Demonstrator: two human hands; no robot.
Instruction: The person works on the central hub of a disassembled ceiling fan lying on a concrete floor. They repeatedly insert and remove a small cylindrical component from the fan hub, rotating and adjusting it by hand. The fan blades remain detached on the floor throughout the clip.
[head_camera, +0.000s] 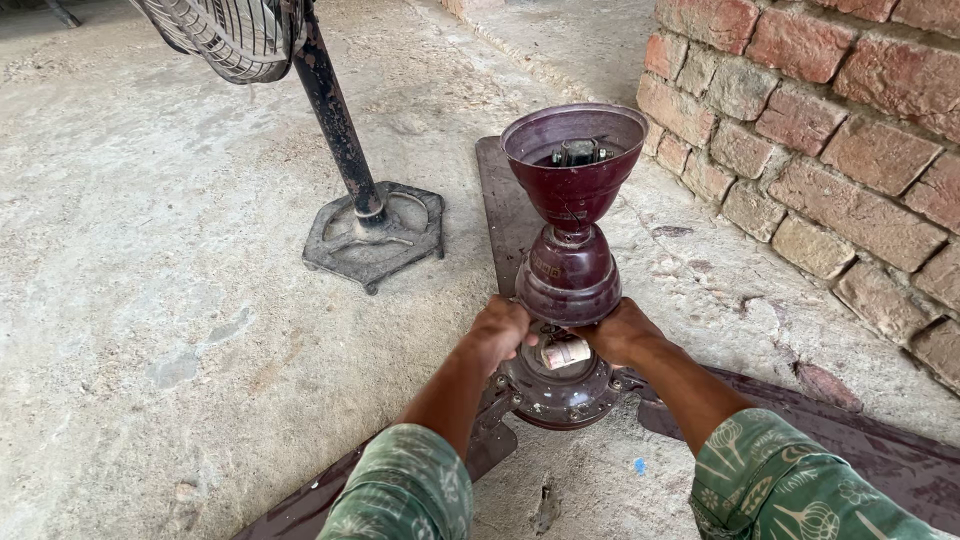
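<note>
**Ceiling fan on floor: both hands at the lower cup**

Fan stands motor-down on the concrete, centre-bottom of frame, downrod upright. Upper cup is at the rod top, mouth open upward, with the hanger hardware visible inside. Lower cup sits just above the motor.

Left hand is curled against the left lower edge of the lower cup; right hand is curled on its right side. Fingers are wrapped under the rim, mostly hidden, so I can't tell how firm the hold is. A pale cylindrical part, likely the capacitor, is exposed between the hands.

Step, as I read it: working the lower cup at the motor top. Any next move calls for an even two-sided hold, keeping the cup clear of the pale part and wiring.

Blades lie flat, running to upper centre and both lower corners. Pedestal fan base upper left; brick wall right.
</note>
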